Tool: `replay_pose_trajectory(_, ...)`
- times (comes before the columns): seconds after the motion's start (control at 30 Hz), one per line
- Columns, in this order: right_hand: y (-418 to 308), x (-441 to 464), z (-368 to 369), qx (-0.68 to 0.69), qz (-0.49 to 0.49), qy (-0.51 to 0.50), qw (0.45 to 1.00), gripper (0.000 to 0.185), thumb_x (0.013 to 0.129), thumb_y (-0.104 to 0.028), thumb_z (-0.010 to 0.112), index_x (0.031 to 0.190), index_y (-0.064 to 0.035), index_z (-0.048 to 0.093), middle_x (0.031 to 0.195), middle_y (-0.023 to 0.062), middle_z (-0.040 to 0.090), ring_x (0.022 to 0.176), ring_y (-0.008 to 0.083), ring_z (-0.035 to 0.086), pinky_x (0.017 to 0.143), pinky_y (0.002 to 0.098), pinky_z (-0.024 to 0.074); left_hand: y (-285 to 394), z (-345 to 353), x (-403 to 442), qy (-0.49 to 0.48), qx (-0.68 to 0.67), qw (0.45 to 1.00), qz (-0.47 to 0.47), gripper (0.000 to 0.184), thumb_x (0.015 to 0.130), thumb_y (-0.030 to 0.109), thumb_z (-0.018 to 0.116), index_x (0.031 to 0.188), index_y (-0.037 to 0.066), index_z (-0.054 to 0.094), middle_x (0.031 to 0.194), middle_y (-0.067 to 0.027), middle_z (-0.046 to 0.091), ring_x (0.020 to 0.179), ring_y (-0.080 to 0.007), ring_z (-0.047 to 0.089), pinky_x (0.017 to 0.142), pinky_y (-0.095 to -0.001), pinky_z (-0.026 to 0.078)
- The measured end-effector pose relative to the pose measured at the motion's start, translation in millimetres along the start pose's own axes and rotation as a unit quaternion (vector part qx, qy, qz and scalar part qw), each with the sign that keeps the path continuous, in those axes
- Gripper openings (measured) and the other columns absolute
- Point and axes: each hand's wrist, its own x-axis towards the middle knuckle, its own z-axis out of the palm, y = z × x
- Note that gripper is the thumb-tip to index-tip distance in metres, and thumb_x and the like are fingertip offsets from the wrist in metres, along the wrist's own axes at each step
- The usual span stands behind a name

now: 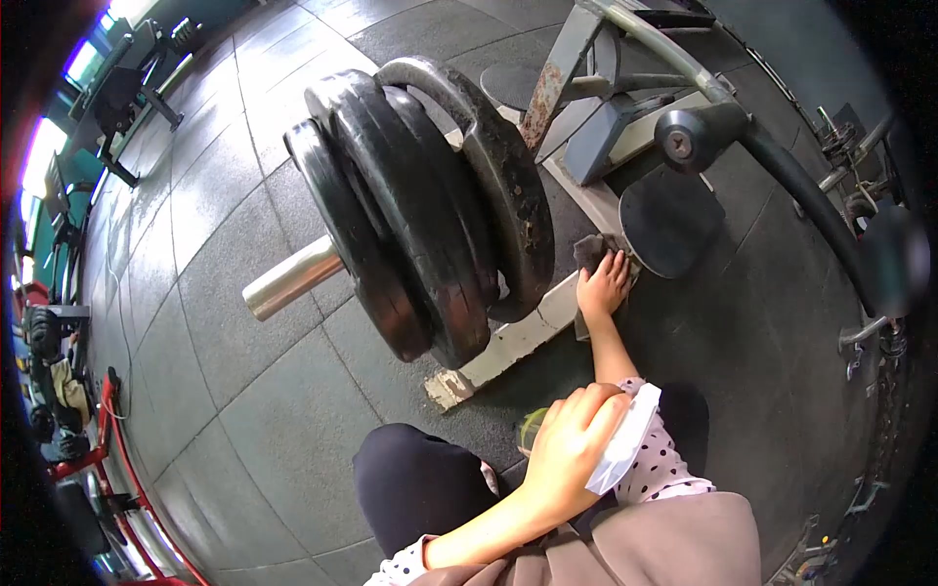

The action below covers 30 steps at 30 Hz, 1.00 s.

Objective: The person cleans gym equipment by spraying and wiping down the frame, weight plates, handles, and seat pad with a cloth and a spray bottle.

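Observation:
My left hand [604, 285] is stretched out low to the machine's pale base beam, its fingers pressed on a dark crumpled cloth [590, 251] beside a black round-edged footplate [672, 223]. Nearer to me, my right hand [578, 435] is wrapped round a spray bottle with a white top [625, 441]; a bit of its yellow-green lower part shows beneath the fingers. Worn, chipped paint covers the beam [518, 344], which runs under the stacked black weight plates [420, 215].
A metal bar end [291, 278] sticks out left of the plates. Above the footplate are a rusty upright [559, 83] and a black curved bar [806, 195]. A red frame [117, 459] stands at the far left, a bench [122, 98] at the upper left.

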Motion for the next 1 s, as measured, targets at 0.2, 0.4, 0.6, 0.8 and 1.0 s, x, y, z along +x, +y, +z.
replay_pose_trajectory(0.2, 2, 20, -7, 0.006, -0.034, -0.042, 0.999, 0.066, 0.083, -0.037, 0.065, 0.139, -0.0127, 0.040, 0.152, 0.0143, 0.025, 0.140, 0.0336, 0.024, 0.114, 0.0481, 0.0195, -6, -2, 4, -0.004, 0.000, 1.000, -0.003, 0.049, 0.060, 0.007, 0.071, 0.106, 0.000, 0.055, 0.104, -0.0173, 0.056, 0.094, -0.0355, 0.057, 0.079, -0.0402, 0.045)
replay_pose_trajectory(0.4, 8, -27, 6, 0.044, -0.087, 0.038, 0.995, 0.062, 0.078, -0.029, 0.068, 0.133, -0.0101, 0.047, 0.150, 0.0142, 0.031, 0.138, 0.0340, 0.029, 0.108, 0.0527, 0.0285, -31, -4, 11, 0.058, -0.002, 0.998, -0.020, 0.045, 0.060, -0.002, 0.063, 0.104, -0.001, 0.054, 0.099, -0.0201, 0.055, 0.090, -0.0400, 0.057, 0.079, -0.0420, 0.049)
replay_pose_trajectory(0.6, -7, -128, 57, 0.015, -0.138, 0.029, 0.990, 0.069, 0.087, -0.052, 0.049, 0.145, -0.0203, 0.029, 0.156, 0.0095, 0.019, 0.143, 0.0343, 0.017, 0.110, 0.0601, 0.0201, -74, 9, 39, 0.051, 0.007, 0.999, 0.000, 0.043, 0.065, -0.001, 0.063, 0.107, 0.001, 0.054, 0.099, -0.0200, 0.054, 0.098, -0.0423, 0.053, 0.083, -0.0455, 0.044)
replay_pose_trajectory(0.8, -18, -134, 13, 0.151, -0.096, -0.118, 0.977, 0.074, 0.083, -0.050, 0.055, 0.145, -0.0191, 0.028, 0.152, 0.0107, 0.022, 0.140, 0.0344, 0.020, 0.109, 0.0587, 0.0220, -78, 24, 85, 0.090, 0.034, 0.995, 0.000, 0.031, 0.068, 0.003, 0.064, 0.098, 0.001, 0.056, 0.092, -0.0194, 0.057, 0.091, -0.0418, 0.056, 0.077, -0.0434, 0.046)
replay_pose_trajectory(1.0, -15, -127, 15, 0.209, -0.089, -0.161, 0.960, 0.080, 0.079, -0.048, 0.060, 0.145, -0.0180, 0.027, 0.149, 0.0119, 0.025, 0.137, 0.0346, 0.023, 0.108, 0.0573, 0.0239, -91, 42, 113, 0.075, -0.010, 0.997, 0.028, 0.032, 0.063, 0.001, 0.065, 0.093, 0.001, 0.055, 0.089, -0.0177, 0.056, 0.087, -0.0413, 0.056, 0.075, -0.0413, 0.046)
